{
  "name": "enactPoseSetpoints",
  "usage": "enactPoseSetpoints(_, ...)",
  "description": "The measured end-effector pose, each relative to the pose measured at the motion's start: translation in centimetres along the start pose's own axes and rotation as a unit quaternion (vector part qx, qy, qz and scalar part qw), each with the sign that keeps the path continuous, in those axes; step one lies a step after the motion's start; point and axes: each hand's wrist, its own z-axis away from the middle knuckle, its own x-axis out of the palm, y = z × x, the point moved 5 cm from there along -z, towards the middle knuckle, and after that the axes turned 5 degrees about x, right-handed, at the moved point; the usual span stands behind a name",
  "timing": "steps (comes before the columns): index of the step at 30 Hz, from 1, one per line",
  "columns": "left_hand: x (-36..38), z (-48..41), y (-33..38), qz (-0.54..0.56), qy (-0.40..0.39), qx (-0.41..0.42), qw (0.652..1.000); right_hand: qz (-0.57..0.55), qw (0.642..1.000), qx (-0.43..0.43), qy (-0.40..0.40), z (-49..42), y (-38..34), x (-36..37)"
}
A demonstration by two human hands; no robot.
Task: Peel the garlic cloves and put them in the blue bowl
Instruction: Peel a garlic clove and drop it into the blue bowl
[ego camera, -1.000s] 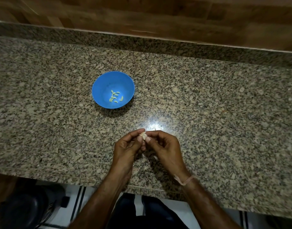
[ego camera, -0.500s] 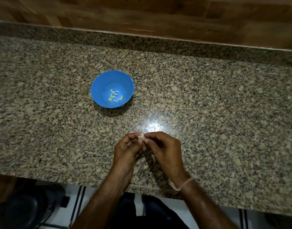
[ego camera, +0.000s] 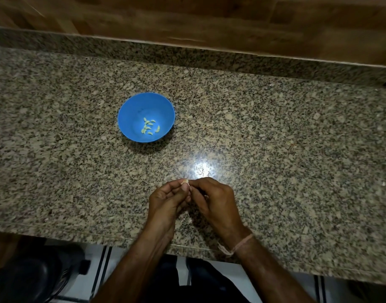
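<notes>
A small pale garlic clove (ego camera: pixel 185 182) is pinched between the fingertips of both hands above the counter's near part. My left hand (ego camera: pixel 167 201) holds it from the left with curled fingers. My right hand (ego camera: pixel 215 201) pinches it from the right; a thread band circles that wrist. Most of the clove is hidden by the fingers. The blue bowl (ego camera: pixel 131 114) stands on the counter up and to the left of the hands, apart from them, with several peeled cloves (ego camera: pixel 149 127) at its bottom.
The speckled granite counter (ego camera: pixel 297 160) runs the full width, with a raised granite strip and a wooden wall behind. Its front edge (ego camera: pixel 78 234) passes under my wrists. A bright light reflection (ego camera: pixel 202 168) lies just beyond the hands. A dark object (ego camera: pixel 30 276) sits on the floor at lower left.
Both hands have closed in tighter around the clove, so less of it shows. The bowl has not moved on the counter.
</notes>
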Motion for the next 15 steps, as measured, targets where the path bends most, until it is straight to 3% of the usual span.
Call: enactPoseSetpoints(15,-0.1,-0.2,-1.5,0.016,0.016,-0.064,0.998,0.009,1.0,0.003,-0.016,0.5,0.7,0.4)
